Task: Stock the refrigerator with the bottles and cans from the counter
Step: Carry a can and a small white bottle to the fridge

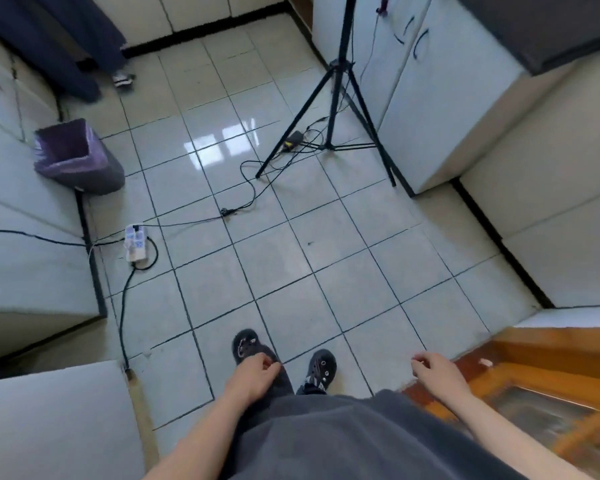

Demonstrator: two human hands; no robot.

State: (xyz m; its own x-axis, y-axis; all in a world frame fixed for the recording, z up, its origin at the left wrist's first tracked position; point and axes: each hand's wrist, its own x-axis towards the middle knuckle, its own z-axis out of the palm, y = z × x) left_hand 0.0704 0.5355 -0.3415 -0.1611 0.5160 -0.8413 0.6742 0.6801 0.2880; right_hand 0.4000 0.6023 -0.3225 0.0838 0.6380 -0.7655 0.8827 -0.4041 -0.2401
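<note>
Looking down at floor point(291, 265). Low near my shoes: left hand point(253, 374) and right hand point(433, 370), fingers loosely curled, holding nothing. No bottles or cans in view, no fridge I can pick out. Dark tabletop point(541, 26) sits far right, only edge shows. I guess drinks lie up that way, so right hand is nearer. Which way any bottle lies: cannot tell. Bin point(80, 157) far left holds purple bag, inside too dim for more. Tripod point(336, 98) stands on way there.
</note>
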